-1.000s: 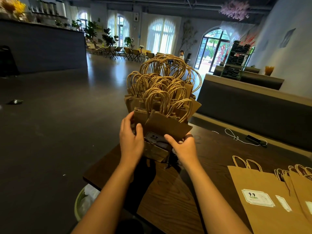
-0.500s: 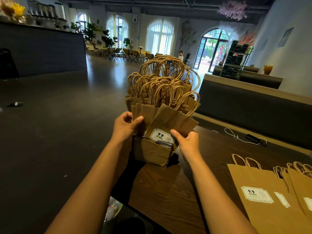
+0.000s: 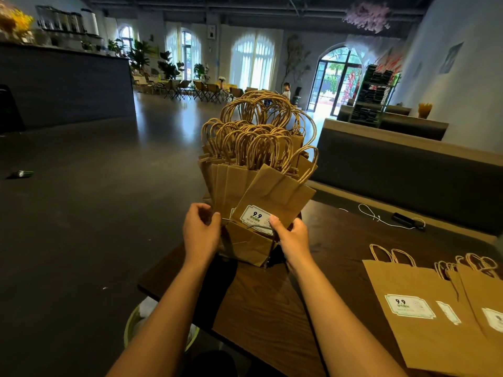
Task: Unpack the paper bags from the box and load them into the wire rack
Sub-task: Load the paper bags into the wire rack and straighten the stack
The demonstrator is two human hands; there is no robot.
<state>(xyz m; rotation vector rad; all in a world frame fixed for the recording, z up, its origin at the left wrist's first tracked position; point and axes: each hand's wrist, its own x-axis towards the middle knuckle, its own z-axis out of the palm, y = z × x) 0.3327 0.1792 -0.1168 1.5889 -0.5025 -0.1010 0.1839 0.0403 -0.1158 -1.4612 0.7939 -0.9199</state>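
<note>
A thick bundle of brown paper bags [image 3: 236, 186] with twisted handles stands upright in a wire rack [image 3: 254, 227] at the wooden table's far left corner. The front bag [image 3: 275, 197] leans to the right and shows a white "9.9" label. My left hand [image 3: 200, 234] grips the left side of the bundle at the rack's wire edge. At the front bag's lower right corner, my right hand [image 3: 292, 239] holds it, thumb by the label. Most of the rack is hidden by bags. No box is in view.
More paper bags [image 3: 424, 308] lie flat on the wooden table [image 3: 266, 308] at the right. A white cable and small black device [image 3: 405, 220] lie near the table's back edge. A dark bench back [image 3: 402, 172] runs behind. A round bin [image 3: 136, 325] sits on the floor below left.
The front bag has been lifted higher and tilted right, so its label now shows fully. My left hand moved from the bags' front to their left side.
</note>
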